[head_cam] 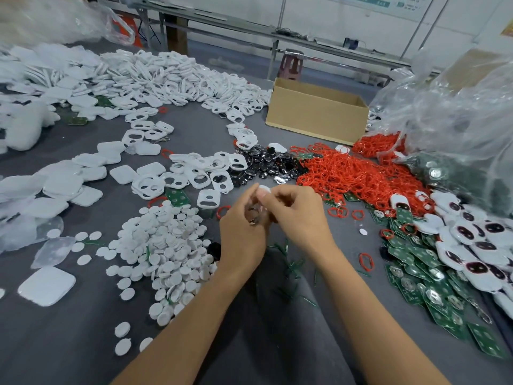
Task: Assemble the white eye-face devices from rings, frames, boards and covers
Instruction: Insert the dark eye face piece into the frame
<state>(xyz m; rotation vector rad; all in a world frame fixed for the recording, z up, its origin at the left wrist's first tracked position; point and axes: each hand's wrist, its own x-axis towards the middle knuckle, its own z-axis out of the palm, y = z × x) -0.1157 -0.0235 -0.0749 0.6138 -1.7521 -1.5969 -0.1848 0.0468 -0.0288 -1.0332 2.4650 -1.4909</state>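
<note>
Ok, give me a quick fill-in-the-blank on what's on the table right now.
1. The big pile of rings is ___.
2. The open box behind that pile is made of ___.
3. The circuit boards at the right edge are ___.
4. The small part held between the left hand and right hand is ___.
Missing words: red; cardboard; green; white.

A pile of discs (166,245) lies at the table's (69,343) near left, boards (430,276) at near right, rings (355,173) behind them, frames (180,76) heaped far left, a box (316,109) behind the rings.
</note>
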